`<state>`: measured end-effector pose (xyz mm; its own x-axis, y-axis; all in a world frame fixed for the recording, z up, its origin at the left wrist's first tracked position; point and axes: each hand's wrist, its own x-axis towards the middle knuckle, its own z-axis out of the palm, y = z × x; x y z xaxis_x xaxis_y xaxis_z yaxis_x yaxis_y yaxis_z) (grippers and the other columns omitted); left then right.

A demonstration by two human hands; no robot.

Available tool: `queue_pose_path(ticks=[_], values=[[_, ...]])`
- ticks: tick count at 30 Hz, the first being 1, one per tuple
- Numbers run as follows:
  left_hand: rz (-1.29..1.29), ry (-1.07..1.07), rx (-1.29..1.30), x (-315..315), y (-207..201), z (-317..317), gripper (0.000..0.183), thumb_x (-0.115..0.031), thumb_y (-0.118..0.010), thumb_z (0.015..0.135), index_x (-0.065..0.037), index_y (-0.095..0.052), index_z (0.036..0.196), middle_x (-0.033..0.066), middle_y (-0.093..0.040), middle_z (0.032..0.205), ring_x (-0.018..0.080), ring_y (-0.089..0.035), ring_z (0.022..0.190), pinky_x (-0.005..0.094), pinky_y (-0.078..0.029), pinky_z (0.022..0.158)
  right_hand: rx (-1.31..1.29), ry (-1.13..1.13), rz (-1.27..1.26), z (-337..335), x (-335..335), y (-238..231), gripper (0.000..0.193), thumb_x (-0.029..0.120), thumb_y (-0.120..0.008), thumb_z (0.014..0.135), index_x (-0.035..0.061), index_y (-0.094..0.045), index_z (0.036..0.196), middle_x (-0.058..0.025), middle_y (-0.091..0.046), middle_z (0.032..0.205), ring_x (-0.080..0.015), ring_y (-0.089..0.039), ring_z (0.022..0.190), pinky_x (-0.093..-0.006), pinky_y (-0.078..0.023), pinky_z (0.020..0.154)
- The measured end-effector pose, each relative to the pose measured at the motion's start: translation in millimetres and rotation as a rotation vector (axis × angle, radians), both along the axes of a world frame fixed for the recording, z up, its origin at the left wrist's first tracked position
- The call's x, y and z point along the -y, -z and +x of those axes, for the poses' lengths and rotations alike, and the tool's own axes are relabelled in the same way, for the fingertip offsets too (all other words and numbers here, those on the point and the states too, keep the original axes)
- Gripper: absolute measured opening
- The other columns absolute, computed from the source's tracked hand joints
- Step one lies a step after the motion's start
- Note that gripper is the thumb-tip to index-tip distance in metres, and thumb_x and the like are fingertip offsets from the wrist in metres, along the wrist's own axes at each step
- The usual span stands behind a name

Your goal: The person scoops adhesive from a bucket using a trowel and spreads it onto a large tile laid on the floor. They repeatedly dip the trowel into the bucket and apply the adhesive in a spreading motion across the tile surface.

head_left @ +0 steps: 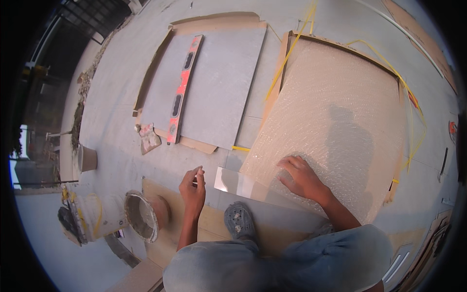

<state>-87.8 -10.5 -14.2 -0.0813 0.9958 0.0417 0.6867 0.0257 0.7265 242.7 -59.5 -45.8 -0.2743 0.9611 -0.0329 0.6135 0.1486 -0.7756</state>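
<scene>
My left hand (193,189) is raised above the floor with its fingers drawn together in a pinch. Whatever it may hold is too small to make out. My right hand (304,180) hovers over or rests on the near edge of a bubble-wrapped panel (340,92), thumb and fingers curved but apart. A shiny, flat, mirror-like strip (233,181) lies between my hands, partly under the wrap's near corner. Beyond my left hand, a red spirit level (182,92) lies lengthwise on a large grey tile (224,78), which sits on opened cardboard.
A mortar-smeared bucket (141,214) and a tipped white pail (99,216) stand at left, with a smaller bucket (87,158) farther off. A stained rag or glove (148,138) lies by the tile. Yellow straps (418,104) loop around the wrapped panel. My shoe (239,221) is close to the strip.
</scene>
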Motion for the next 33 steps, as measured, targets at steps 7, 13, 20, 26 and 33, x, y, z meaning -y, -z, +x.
queue_pose_path(ticks=[7, 13, 20, 26, 33], values=[[-0.163, -0.475, 0.121, 134.6, -7.3, -58.9, 0.029, -0.023, -0.056, 0.098, -0.001, -0.065, 0.115, 0.0080, -0.069, 0.092, 0.0127, -0.063, 0.069, 0.0244, -0.050, 0.056, 0.026, 0.009, -0.028, 4.8, -11.1, -6.1, 0.034, 0.017, -0.064, 0.088, 0.0034, -0.057, 0.119, -0.0160, -0.055, 0.121, -0.0344, -0.049, 0.118, -0.0433, -0.039, 0.103], [-0.099, -0.979, 0.476, 209.0, 36.6, -127.0, 0.039, -0.029, -0.058, 0.096, -0.004, -0.055, 0.125, 0.0083, -0.065, 0.109, 0.0136, -0.061, 0.085, 0.0268, -0.050, 0.062, 0.058, 0.278, -0.135, 26.7, 5.1, -5.9, 0.036, 0.017, -0.058, 0.092, 0.0033, -0.055, 0.125, -0.0156, -0.055, 0.125, -0.0305, -0.051, 0.118, -0.0425, -0.040, 0.102], [0.241, -1.350, 0.833, 210.9, 29.4, -198.8, 0.075, -0.053, -0.060, 0.090, -0.004, -0.036, 0.142, 0.0126, -0.045, 0.140, 0.0256, -0.050, 0.118, 0.0415, -0.042, 0.095, 0.047, 0.569, -0.179, 82.2, 34.8, 13.2, 0.035, 0.023, -0.053, 0.099, 0.0025, -0.054, 0.128, -0.0122, -0.058, 0.125, -0.0227, -0.055, 0.111, -0.0348, -0.044, 0.093], [0.457, -1.025, 1.067, 187.8, 34.3, -278.9, 0.078, -0.060, -0.048, 0.093, 0.000, -0.036, 0.142, 0.0147, -0.049, 0.137, 0.0282, -0.044, 0.129, 0.0416, -0.033, 0.107, 0.167, 0.406, -0.090, 73.9, 2.9, -54.6, 0.035, 0.023, -0.053, 0.098, 0.0026, -0.054, 0.126, -0.0129, -0.059, 0.123, -0.0233, -0.056, 0.109, -0.0365, -0.044, 0.093], [0.348, -0.795, 1.300, 199.3, 43.6, -389.9, 0.076, -0.058, -0.039, 0.098, 0.005, -0.037, 0.140, 0.0171, -0.050, 0.137, 0.0272, -0.045, 0.129, 0.0397, -0.034, 0.109, 0.150, -0.119, -0.443, -62.3, -72.9, -180.4, 0.026, 0.022, -0.064, 0.092, 0.0006, -0.061, 0.106, -0.0076, -0.066, 0.094, -0.0135, -0.061, 0.084, -0.0294, -0.048, 0.077]])
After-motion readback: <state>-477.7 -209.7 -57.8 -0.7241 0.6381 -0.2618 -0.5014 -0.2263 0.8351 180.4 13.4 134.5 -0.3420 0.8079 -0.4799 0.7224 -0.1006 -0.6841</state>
